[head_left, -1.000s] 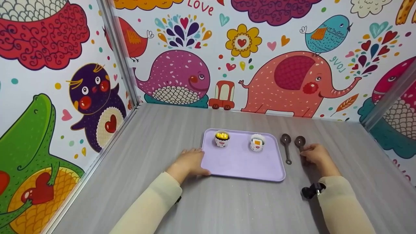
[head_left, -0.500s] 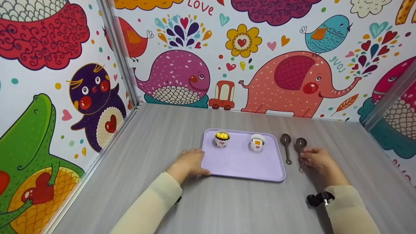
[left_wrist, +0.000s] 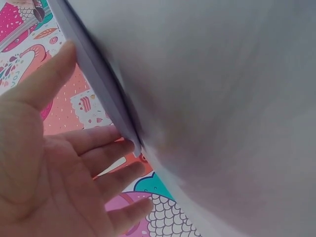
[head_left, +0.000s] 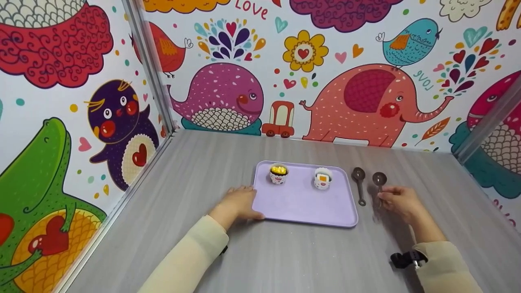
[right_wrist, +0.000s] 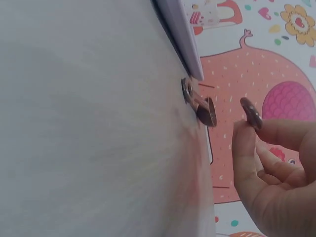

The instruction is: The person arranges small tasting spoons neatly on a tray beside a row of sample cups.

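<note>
At the right, my right hand point(head_left: 402, 201) pinches the handle of a brown measuring spoon point(head_left: 379, 179) between thumb and forefinger. The right wrist view shows the handle end point(right_wrist: 251, 112) held above the table. A second brown measuring spoon point(head_left: 358, 175) lies on the table between that hand and a lilac tray point(head_left: 301, 209). My left hand point(head_left: 240, 203) rests against the tray's left edge, thumb near the front corner. In the left wrist view its fingers point(left_wrist: 106, 158) are loosely extended, touching the tray rim point(left_wrist: 106, 86).
Two small patterned paper cups stand on the tray's far half. The left cup point(head_left: 279, 178) has yellow bits on a dark filling; the right cup point(head_left: 322, 182) has a white and orange square piece. Cartoon-printed walls point(head_left: 285, 81) border the grey table point(head_left: 293, 260).
My right hand has lifted the right measuring spoon off the table and drawn it slightly toward me and to the right. The left hand and tray have stayed in place.
</note>
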A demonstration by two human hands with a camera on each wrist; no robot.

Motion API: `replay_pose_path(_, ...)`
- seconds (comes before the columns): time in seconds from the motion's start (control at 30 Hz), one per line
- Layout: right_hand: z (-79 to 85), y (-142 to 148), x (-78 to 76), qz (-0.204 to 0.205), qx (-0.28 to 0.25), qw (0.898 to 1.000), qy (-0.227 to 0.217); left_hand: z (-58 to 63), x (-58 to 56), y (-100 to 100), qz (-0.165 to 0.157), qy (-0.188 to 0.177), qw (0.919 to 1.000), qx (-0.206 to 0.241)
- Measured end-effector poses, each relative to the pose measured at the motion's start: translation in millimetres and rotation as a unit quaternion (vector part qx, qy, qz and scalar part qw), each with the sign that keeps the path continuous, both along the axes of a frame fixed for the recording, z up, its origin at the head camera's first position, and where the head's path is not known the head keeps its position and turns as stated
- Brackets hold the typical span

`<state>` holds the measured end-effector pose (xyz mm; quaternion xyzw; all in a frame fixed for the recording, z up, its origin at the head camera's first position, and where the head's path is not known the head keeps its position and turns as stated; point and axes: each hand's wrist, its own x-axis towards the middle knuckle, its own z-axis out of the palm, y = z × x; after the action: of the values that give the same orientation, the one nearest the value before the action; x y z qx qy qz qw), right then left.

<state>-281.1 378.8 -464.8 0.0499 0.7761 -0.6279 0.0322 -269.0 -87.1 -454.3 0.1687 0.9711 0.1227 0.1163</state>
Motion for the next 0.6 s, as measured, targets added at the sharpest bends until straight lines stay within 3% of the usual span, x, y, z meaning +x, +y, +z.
replay_pose_path(0.33, 13.8, -17.0, 15.0, 0.011, -0.013, 1.000, 0.001, 0.9, 0.8, 0.3, 0.002, 0.001, 1.0000, 0.003)
replay_pose_path(0.47, 15.8, -24.9, 18.7, 0.018, 0.005, 1.000, 0.007, 0.4, 0.2, 0.3, 0.003, -0.001, 1.0000, 0.003)
replay_pose_path(0.6, 15.1, -33.1, 21.3, 0.025, -0.012, 1.000, 0.005, 0.1, 0.7, 0.5, 0.004, -0.002, 1.0000, 0.006)
